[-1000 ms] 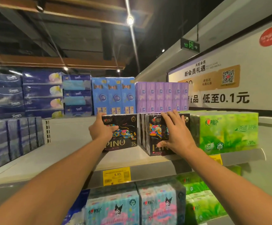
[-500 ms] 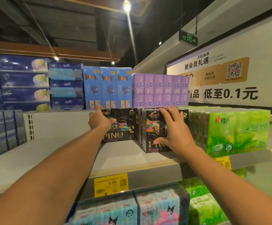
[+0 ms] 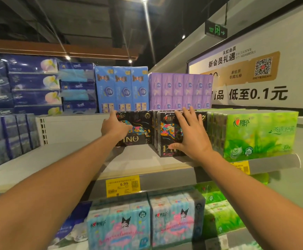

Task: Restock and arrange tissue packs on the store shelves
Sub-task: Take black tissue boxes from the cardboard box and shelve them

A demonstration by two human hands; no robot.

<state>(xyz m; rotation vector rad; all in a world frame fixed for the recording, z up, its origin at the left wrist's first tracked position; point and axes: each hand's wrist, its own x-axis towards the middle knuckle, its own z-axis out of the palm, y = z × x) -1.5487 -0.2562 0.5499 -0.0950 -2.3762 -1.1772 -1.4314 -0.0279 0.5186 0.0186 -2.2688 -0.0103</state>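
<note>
**Two hands on the black tissue packs, upper shelf**

Two black PINO tissue packs stand upright on the grey upper shelf (image 3: 139,165). The left black pack (image 3: 139,130) sits further back; the right black pack (image 3: 167,136) stands nearer the shelf edge, just beside the green tissue pack (image 3: 259,134) on its right. More black packs appear to stand behind the right one, but only their edges show.

The left hand (image 3: 113,128) is at the left pack's upper left corner, thumb lying across the front face; its fingers reach past the corner and are hidden, so how far they curl I cannot tell. It covers the first letter of the printed name. The right hand (image 3: 192,134) lies flat on the right pack's front, fingers straight and spread, tips at the top edge, thumb low. It hides most of the lettering.

A yellow price tag (image 3: 122,185) reads 6.99; a second yellow tag (image 3: 241,167) is partly hidden by the right forearm. Kuromi-printed packs (image 3: 141,222) fill the shelf below, cut off at the frame's bottom.
</note>
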